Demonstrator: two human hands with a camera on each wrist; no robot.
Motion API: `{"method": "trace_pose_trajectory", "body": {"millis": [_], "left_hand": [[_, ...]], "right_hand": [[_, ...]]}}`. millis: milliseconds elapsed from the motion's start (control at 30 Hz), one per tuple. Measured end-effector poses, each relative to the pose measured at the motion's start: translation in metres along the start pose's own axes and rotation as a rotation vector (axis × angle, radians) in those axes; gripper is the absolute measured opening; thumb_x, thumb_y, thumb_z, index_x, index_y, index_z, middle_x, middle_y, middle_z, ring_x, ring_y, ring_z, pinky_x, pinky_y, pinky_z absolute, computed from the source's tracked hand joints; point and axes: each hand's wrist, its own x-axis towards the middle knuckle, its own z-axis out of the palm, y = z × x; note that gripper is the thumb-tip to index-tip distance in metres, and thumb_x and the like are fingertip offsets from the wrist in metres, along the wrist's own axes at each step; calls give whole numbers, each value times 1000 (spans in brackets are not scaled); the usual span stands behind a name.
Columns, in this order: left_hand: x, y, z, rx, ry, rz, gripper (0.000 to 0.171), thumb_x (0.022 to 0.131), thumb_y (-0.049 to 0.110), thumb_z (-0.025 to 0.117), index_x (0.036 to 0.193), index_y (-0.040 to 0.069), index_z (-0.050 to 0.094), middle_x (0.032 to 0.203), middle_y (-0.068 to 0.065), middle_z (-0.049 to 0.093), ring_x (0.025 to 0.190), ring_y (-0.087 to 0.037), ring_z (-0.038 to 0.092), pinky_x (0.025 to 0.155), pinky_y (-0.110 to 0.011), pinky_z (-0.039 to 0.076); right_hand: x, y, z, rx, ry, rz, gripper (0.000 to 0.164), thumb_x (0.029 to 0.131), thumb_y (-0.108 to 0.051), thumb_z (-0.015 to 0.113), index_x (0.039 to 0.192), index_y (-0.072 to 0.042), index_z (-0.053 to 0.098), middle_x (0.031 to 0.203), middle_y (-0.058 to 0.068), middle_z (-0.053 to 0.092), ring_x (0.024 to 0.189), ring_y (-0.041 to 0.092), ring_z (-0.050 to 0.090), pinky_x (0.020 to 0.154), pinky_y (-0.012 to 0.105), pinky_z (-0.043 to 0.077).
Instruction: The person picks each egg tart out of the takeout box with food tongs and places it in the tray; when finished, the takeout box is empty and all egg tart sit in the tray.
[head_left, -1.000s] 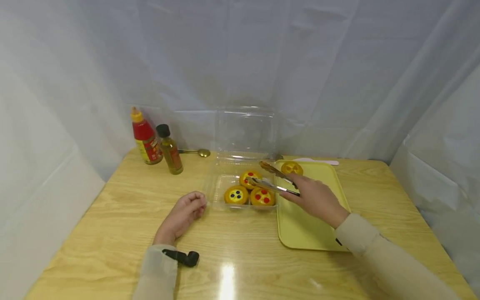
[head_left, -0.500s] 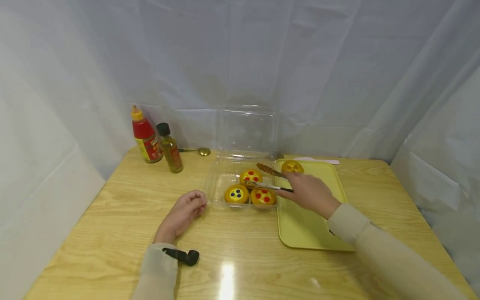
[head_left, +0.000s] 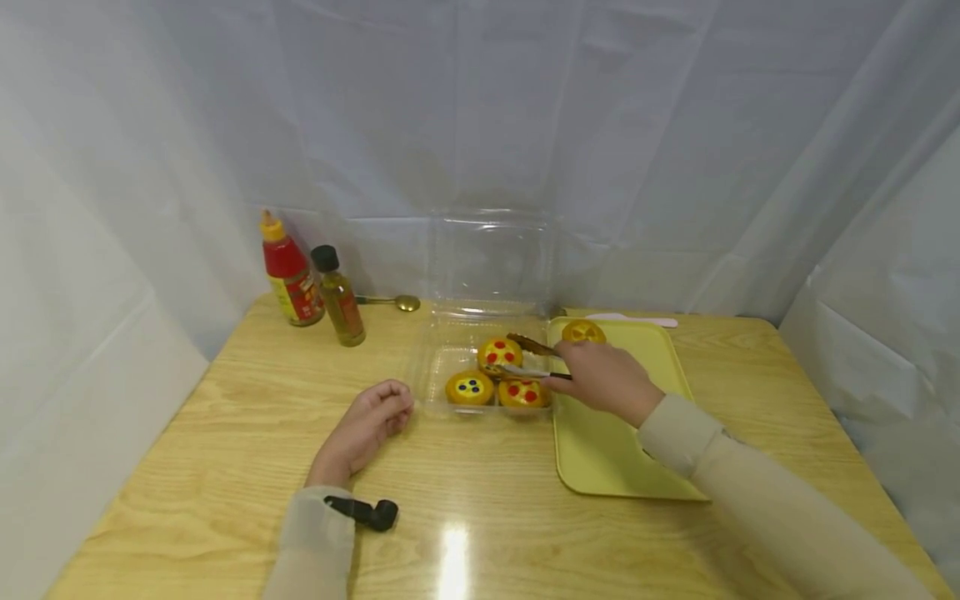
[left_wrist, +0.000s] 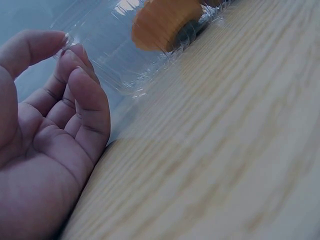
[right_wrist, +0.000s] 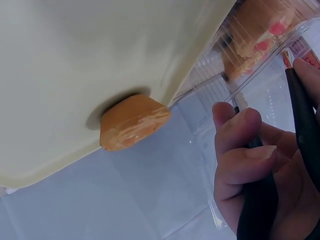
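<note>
My right hand (head_left: 607, 379) grips metal tongs (head_left: 528, 372) with black handles (right_wrist: 306, 120). Their spread tips reach into a clear hinged container (head_left: 442, 342), on either side of the rear tart (head_left: 500, 354), which has red dots. In front of it sit another red-dotted tart (head_left: 525, 396) and a blue-dotted tart (head_left: 470, 388). At the container's left edge, my left hand (head_left: 369, 427) pinches the plastic rim between thumb and fingertips, as the left wrist view shows. A tart with a segmented top (right_wrist: 134, 122) rests at the far end of the yellow tray (head_left: 615, 467).
A red squeeze bottle (head_left: 292, 279) and a dark-capped sauce bottle (head_left: 342, 304) stand at the back left, beside a spoon (head_left: 405, 303). A pink-white utensil (head_left: 652, 322) lies behind the tray. The container's raised lid (head_left: 491, 262) stands before the curtain (head_left: 637, 150).
My right hand has moved left and slightly back, bringing the tongs' tips around the rear tart from above it. My left hand has stayed in place at the container's edge.
</note>
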Motion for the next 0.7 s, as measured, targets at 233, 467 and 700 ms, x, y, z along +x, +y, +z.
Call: {"method": "trace_pose_trajectory", "body": {"millis": [233, 467, 700], "left_hand": [[-1, 1, 2, -5, 13, -8, 8, 101, 11, 55, 95, 6, 57, 85, -3, 55, 75, -13, 51, 68, -25, 46], [1, 0, 3, 3, 8, -11, 8, 101, 12, 55, 95, 7, 57, 85, -4, 56, 74, -14, 50, 68, -25, 45], [0, 0, 2, 1, 5, -12, 8, 101, 12, 56, 95, 7, 57, 86, -4, 55, 76, -14, 50, 68, -25, 45]], "right_hand": [[5, -5, 5, -19, 1, -12, 51, 94, -51, 63, 118, -7, 62, 84, 3, 64, 59, 14, 56, 51, 34, 48], [0, -4, 9, -7, 51, -3, 50, 94, -50, 63, 124, -10, 63, 93, 3, 67, 58, 12, 54, 48, 32, 46], [-7, -2, 8, 30, 113, -7, 49, 94, -50, 62, 125, -11, 62, 96, 4, 69, 57, 11, 54, 45, 30, 43]]}}
